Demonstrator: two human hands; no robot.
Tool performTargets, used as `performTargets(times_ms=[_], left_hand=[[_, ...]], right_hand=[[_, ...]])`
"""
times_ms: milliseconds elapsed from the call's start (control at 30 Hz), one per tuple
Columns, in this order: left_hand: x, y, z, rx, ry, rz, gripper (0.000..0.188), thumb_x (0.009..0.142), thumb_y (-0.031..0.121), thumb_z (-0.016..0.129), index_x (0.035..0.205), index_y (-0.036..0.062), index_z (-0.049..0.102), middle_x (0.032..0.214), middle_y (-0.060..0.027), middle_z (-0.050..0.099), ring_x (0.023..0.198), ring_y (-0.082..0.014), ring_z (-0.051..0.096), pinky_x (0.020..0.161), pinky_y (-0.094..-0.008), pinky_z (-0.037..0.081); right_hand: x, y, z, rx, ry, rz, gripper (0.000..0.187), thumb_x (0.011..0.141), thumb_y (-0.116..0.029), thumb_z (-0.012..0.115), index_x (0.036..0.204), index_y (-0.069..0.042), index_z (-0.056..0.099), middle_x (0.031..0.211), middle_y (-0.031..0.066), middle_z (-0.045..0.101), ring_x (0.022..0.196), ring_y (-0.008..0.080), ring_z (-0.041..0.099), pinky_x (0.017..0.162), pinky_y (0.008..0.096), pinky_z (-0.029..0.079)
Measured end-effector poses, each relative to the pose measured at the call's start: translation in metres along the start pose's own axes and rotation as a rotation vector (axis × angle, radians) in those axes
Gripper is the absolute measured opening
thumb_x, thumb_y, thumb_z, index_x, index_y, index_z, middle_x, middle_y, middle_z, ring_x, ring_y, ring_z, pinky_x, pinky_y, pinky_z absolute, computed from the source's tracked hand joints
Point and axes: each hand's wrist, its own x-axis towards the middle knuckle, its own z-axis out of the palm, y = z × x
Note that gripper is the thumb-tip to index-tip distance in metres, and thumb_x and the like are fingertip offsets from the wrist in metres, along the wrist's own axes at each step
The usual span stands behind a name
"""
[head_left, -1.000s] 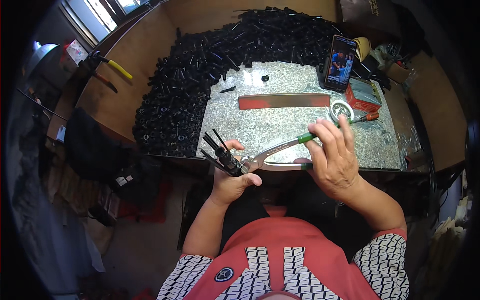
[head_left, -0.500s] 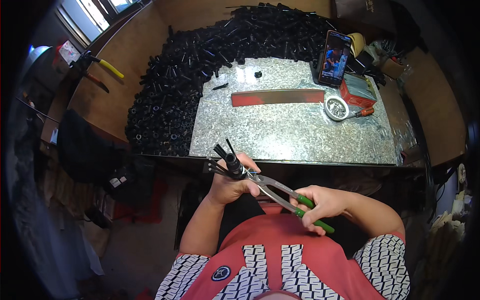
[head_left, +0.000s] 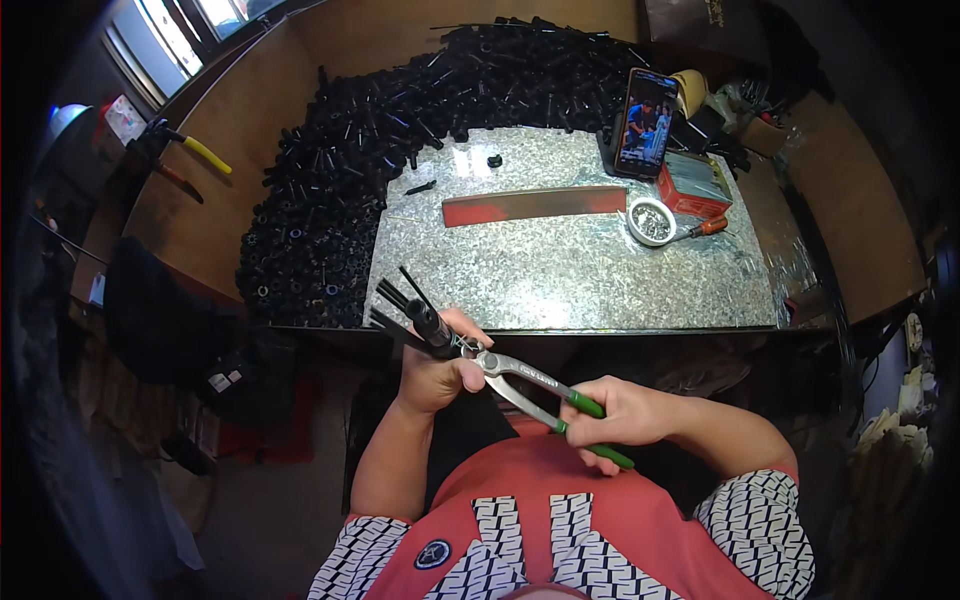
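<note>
My left hand (head_left: 437, 378) is closed around a black tube with thin black rods (head_left: 428, 325), its open end and rods pointing up and away from me. Pale thin wire shows at the tube's near end. Fingers of my right hand (head_left: 625, 412) wrap the green handles of a pair of end-cutting pliers (head_left: 520, 383), the handles standing somewhat apart. The plier jaws are at the wire, beside my left thumb; whether they bite on it is too small to tell. Both hands are in front of my body, just below the table's near edge.
A speckled stone slab (head_left: 540, 275) carries a flat red-brown bar (head_left: 535, 205), a white bowl of small metal bits (head_left: 651, 222), a screwdriver (head_left: 708, 228), a red box (head_left: 692, 190) and a propped phone (head_left: 647, 125). Black parts (head_left: 330, 190) heap behind and left. Yellow-handled pliers (head_left: 205, 153) hang left.
The view has shifted, so the table things sit slightly further left and lower. Both hands keep their holds; the tube and rods have tilted a little and the plier jaws stay at the wire.
</note>
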Motion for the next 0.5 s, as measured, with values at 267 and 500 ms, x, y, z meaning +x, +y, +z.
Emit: performTargets(times_ms=[267, 500], left_hand=[[0.001, 0.008, 0.007, -0.134, 0.029, -0.131, 0.077, 0.049, 0.052, 0.085, 0.097, 0.0005, 0.053, 0.070, 0.0041, 0.052, 0.057, -0.0037, 0.046, 0.050, -0.0165, 0.032], [0.004, 0.008, 0.003, 0.043, -0.124, -0.169, 0.072, 0.046, 0.059, 0.081, 0.088, 0.0025, 0.062, 0.077, 0.0007, 0.057, 0.072, -0.0086, 0.054, 0.064, -0.0223, 0.040]], right_hand=[[0.011, 0.005, -0.021, -1.557, 0.912, -0.927, 0.035, 0.080, -0.014, 0.067, 0.108, 0.002, 0.052, 0.091, 0.0189, 0.059, 0.078, 0.0332, 0.060, 0.069, 0.0384, 0.050], [0.007, 0.019, -0.029, -0.016, -0.025, -0.050, 0.021, 0.087, -0.019, 0.062, 0.094, -0.002, 0.052, 0.069, 0.0110, 0.061, 0.054, 0.0182, 0.061, 0.046, 0.0280, 0.047]])
